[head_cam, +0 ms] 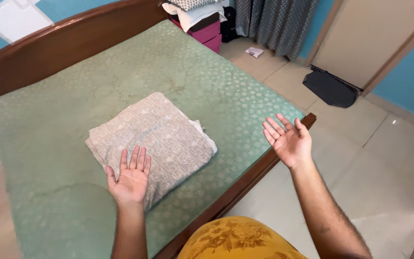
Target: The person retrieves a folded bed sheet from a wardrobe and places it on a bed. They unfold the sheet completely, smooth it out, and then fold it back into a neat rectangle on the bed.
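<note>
Blue walls surround a wooden bed (pixel 49 45) with a green patterned mattress (pixel 207 81). On the mattress lies a folded beige cloth (pixel 161 134). The left hand (pixel 131 180) is palm up over the near edge of the cloth, fingers spread and holding nothing. The right hand (pixel 289 140) is also palm up and empty, above the bed corner. Beige floor tiles (pixel 374 163), a dark mat (pixel 329 88) and grey curtains (pixel 276 21) are behind.

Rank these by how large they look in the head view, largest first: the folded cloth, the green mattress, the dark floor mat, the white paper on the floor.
1. green mattress
2. folded cloth
3. dark floor mat, though it lies farther from the camera, so true size is unsure
4. white paper
</note>
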